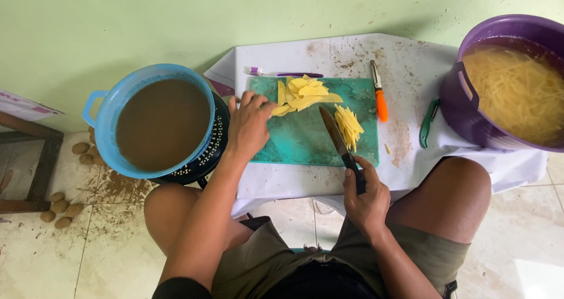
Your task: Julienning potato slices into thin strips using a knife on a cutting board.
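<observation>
Bench: a low bench [405,58] is seen draped in a white covering, smeared with brown dirt near the top edge and beside the board.
Room: a pale green wall is seen behind; a cream tiled floor [523,240] lies below, dirt-streaked on the left, where whole potatoes [60,206] are scattered beside a dark wooden frame.
Blue basin: a blue tub [103,128] filled with murky brown water is set in a black perforated basket, just left of the board.
Purple bucket: a purple bucket [470,122] at the right edge is loaded with pale yellow potato strips in water.
Cutting board: a green cutting board [305,143] is laid at the middle of the bench.
Potato slices: a stack of yellow potato slices [305,93] is found at the board's upper left; a small pile of cut strips [349,125] lies just right of the blade.
Left hand: the left hand [249,125] is pressed flat-fingered onto the board, fingertips touching the near edge of the slices.
Right hand: the right hand [365,202] is clamped round the dark handle of a knife [336,135], the blade laid across the board between slices and strips.
Other tools: an orange-handled peeler [379,93] is spotted right of the board, a green peeler [427,122] beside the bucket, a purple toothbrush [285,74] above the board.
</observation>
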